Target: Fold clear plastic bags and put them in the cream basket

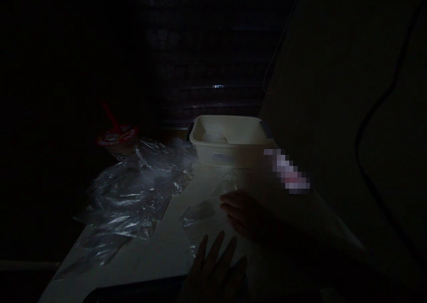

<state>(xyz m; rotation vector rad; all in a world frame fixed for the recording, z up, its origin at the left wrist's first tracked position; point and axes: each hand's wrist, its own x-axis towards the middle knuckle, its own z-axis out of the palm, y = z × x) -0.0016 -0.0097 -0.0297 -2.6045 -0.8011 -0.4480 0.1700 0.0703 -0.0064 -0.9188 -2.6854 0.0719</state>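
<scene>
The scene is very dark. My left hand (216, 265) is at the bottom centre, its fingers spread, by the near edge of a clear plastic bag (196, 216) lying flat on the white table. From the right, my right hand (245, 214) reaches over the bag's right side. Its fingers point left and look stretched out, slightly bent, with the tips on or just above the plastic. Nothing shows in its grasp, though the palm is hidden. Just beyond the hands stands a cream plastic tub (230, 154) with a small label, holding something pale and translucent.
A heap of crumpled clear plastic bags (130, 196) covers the table's left side. Behind it stands a cup (118, 140) with a red lid and straw. A blurred-out item (290, 174) lies right of the tub. Something dark (140, 289) sits at the near edge; a cable (360, 134) hangs at right.
</scene>
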